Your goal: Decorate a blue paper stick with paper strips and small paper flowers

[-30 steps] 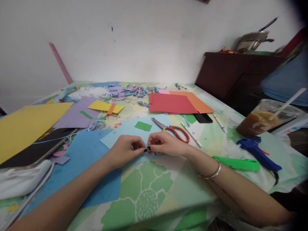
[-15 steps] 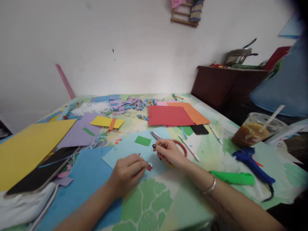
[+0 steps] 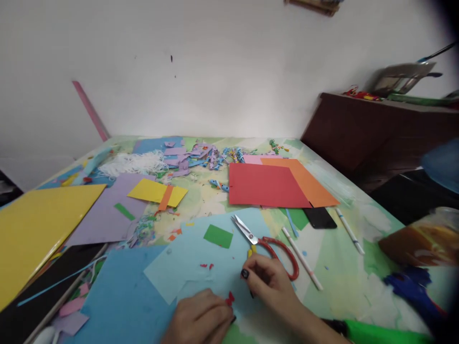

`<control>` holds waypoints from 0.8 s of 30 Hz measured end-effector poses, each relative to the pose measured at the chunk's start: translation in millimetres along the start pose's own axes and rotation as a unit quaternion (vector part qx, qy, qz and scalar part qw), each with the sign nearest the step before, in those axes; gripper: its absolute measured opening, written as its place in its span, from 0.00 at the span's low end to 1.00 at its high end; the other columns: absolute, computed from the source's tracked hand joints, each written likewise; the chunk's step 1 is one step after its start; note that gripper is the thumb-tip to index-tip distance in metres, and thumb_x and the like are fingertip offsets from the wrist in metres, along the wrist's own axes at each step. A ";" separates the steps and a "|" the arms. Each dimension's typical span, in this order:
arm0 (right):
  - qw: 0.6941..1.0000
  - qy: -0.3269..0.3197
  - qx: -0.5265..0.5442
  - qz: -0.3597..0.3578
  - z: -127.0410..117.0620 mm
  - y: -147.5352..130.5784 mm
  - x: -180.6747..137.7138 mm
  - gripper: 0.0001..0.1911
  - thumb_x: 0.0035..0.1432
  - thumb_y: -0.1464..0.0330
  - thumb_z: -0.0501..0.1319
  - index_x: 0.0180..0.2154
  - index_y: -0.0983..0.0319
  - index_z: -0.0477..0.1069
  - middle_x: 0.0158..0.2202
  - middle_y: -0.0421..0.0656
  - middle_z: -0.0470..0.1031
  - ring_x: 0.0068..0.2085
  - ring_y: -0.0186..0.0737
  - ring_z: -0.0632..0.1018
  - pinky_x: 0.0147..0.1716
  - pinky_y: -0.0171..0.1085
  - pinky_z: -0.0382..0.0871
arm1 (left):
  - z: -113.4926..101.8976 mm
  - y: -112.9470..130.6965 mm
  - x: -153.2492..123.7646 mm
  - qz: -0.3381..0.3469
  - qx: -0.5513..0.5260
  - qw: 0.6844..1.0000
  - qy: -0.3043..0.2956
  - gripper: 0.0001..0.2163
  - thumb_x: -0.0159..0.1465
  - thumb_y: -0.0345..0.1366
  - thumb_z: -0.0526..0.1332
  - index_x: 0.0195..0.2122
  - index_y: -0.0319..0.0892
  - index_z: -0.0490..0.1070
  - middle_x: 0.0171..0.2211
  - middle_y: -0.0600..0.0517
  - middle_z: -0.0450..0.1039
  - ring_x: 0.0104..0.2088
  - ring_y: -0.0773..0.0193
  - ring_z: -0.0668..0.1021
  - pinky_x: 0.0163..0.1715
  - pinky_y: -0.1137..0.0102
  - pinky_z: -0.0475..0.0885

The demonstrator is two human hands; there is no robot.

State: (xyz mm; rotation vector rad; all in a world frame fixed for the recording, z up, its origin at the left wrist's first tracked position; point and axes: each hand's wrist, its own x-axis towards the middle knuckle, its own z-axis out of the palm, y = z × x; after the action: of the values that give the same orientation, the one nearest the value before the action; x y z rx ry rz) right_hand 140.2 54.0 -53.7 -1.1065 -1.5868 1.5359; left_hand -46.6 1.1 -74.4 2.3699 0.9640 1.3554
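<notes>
My left hand (image 3: 201,319) rests at the bottom edge of the view on a light blue paper sheet (image 3: 186,263), fingers curled and pinching a tiny red paper piece (image 3: 229,298). My right hand (image 3: 270,283) lies just right of it, fingers curled, touching the handle of the red-handled scissors (image 3: 267,243); I cannot see anything inside it. The scissors lie on the table with their blades slightly open, pointing up-left. A small green paper rectangle (image 3: 218,236) sits on the light blue sheet above my hands, with a few red scraps (image 3: 207,265) nearby.
Red (image 3: 265,185) and orange (image 3: 308,180) sheets lie at the back right, yellow (image 3: 32,229), purple (image 3: 103,210) and blue (image 3: 122,296) sheets at left. Two white pens (image 3: 303,260), a black phone (image 3: 320,218), a green tool (image 3: 380,333), an iced drink (image 3: 423,239) and paper scraps (image 3: 201,155) surround them.
The view shifted, so my hands sit lower in frame. My right hand left the red piece and went to the scissors' handle; my left hand still pinches the red piece.
</notes>
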 end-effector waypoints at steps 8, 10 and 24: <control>0.969 0.143 -0.111 -0.171 -2.6 -14.9 -20.7 0.12 0.59 0.62 0.56 0.26 0.61 0.67 0.19 0.38 0.65 0.20 0.32 0.65 0.20 0.34 0.58 | -9.8 6.4 3.0 0.020 0.062 0.998 -0.021 0.06 0.62 0.26 0.60 0.35 0.40 0.75 0.28 0.49 0.78 0.28 0.66 0.78 0.30 0.73 0.74; 0.937 0.226 -0.177 -0.197 -14.2 -24.7 -45.3 0.11 0.60 0.63 0.56 0.28 0.61 0.69 0.20 0.39 0.68 0.20 0.32 0.67 0.22 0.34 0.61 | -11.5 4.0 2.6 0.036 0.085 0.996 -0.002 0.06 0.61 0.25 0.61 0.35 0.40 0.76 0.29 0.49 0.78 0.28 0.67 0.79 0.30 0.74 0.75; 0.709 0.392 -0.540 0.225 -231.1 27.1 -188.0 0.16 0.45 0.53 0.62 0.23 0.58 0.64 0.23 0.52 0.72 0.26 0.50 0.73 0.27 0.43 0.60 | -40.1 76.7 -30.0 0.131 0.241 0.960 0.060 0.09 0.59 0.23 0.63 0.40 0.39 0.73 0.30 0.50 0.78 0.30 0.66 0.79 0.32 0.72 0.76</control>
State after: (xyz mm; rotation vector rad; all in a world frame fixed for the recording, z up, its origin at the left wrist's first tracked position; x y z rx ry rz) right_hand 430.7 -16.3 -40.7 -2.4824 -1.5359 -0.0088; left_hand -58.2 -80.5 -34.2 2.8903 1.1581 1.5103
